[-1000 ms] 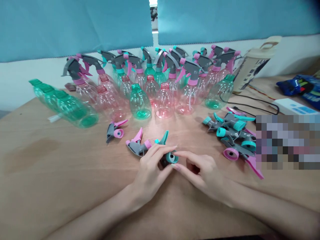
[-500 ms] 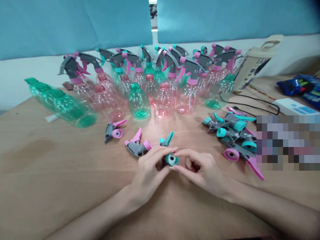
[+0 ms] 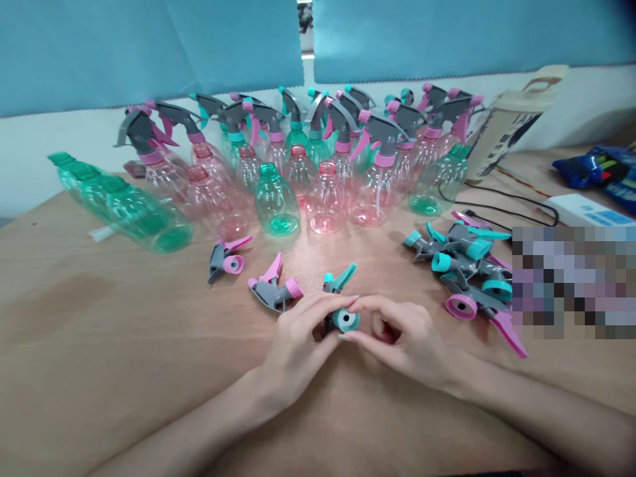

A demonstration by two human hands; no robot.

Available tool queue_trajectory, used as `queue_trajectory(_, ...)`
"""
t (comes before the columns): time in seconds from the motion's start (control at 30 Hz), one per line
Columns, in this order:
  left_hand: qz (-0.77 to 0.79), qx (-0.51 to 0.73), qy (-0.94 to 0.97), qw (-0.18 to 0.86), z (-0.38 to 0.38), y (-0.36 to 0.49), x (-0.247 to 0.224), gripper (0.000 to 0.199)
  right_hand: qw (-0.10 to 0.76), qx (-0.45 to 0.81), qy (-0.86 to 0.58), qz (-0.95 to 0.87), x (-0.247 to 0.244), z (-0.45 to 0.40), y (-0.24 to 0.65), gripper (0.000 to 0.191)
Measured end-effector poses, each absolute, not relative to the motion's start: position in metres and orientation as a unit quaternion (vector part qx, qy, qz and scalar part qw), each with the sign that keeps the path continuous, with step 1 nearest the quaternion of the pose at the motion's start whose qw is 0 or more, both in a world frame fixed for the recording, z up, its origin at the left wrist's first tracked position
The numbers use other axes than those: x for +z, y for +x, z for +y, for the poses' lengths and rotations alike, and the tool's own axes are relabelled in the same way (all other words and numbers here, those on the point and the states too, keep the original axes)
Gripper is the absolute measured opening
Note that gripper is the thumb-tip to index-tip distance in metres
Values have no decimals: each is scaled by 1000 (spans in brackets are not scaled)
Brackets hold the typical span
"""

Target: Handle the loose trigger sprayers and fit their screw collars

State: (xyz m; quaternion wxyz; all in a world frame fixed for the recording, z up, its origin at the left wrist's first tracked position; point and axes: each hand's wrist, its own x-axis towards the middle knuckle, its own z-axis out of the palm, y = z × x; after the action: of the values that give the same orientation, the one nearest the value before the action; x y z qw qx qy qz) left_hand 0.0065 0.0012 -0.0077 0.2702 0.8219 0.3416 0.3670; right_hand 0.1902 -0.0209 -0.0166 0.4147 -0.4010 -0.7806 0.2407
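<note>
A grey and teal spray head (image 3: 346, 319) is between both hands at the front middle, its teal collar and round opening facing the camera and its teal trigger pointing up and away. My left hand (image 3: 301, 344) has its fingers and thumb closed on the left side of it. From the right, my right hand (image 3: 405, 334) pinches the collar between thumb and forefinger. Just beyond my left hand lies a grey and pink spray head (image 3: 272, 293), and farther left lies another pink one (image 3: 224, 260).
Behind stand several pink and green bottles (image 3: 325, 205), many with spray heads on. Green bottles (image 3: 149, 218) lean together at the left. A pile of spray heads (image 3: 464, 265), a black cable (image 3: 517, 209), a cream tumbler (image 3: 511, 129) and a blue packet (image 3: 601, 173) are at the right.
The held spray head has turned slightly, its trigger now tilting farther right and its opening more toward the camera. Both hands still hold it in nearly the same place.
</note>
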Motion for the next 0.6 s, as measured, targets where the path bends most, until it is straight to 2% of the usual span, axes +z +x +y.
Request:
queue_trajectory(0.23,339,355,825,280,1,7,-7,29,406,261,-395,-782,-20,-19,190,27)
queue_trajectory(0.43,337,358,822,287,1,7,-6,32,379,286,-387,-791,-18,-20,190,12)
queue_trajectory(0.6,343,360,818,288,0,7,-6,30,388,268,-386,-793,-17,-20,191,7)
